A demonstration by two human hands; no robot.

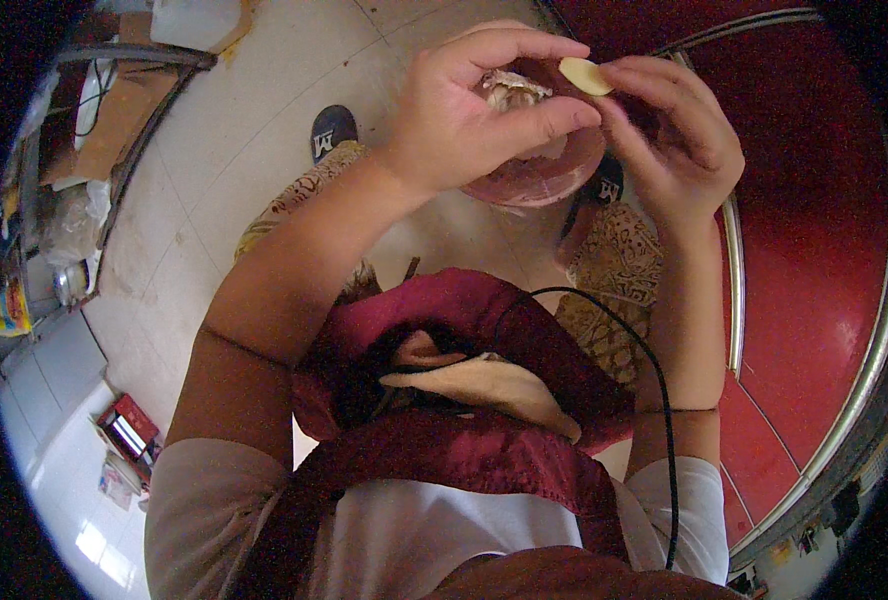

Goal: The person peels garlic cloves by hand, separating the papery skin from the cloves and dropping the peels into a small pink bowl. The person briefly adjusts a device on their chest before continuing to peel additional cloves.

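Observation:
Between the thumb and fingers of my right hand (pixel 676 130) is a pale yellow, smooth oval piece that looks like a peeled garlic clove (pixel 584 77). My left hand (pixel 464 110) is curled close by on its left, thumb and forefinger reaching toward the clove. Crumpled, whitish papery garlic skin (pixel 516 90) shows within the curl of the left hand; its underside is hidden by the fingers. Below both hands is a pinkish, see-through bowl (pixel 539 188), partly covered by the left hand and thumb. What supports the bowl cannot be made out.
Glossy red cabinet fronts (pixel 814 200) with metal edging stand close at the right. My feet, one in a dark shoe (pixel 334 132), rest on the pale tiled floor (pixel 194 210). At left, a rack (pixel 129 150) holds cardboard and bags. A black cable (pixel 669 430) crosses my lap.

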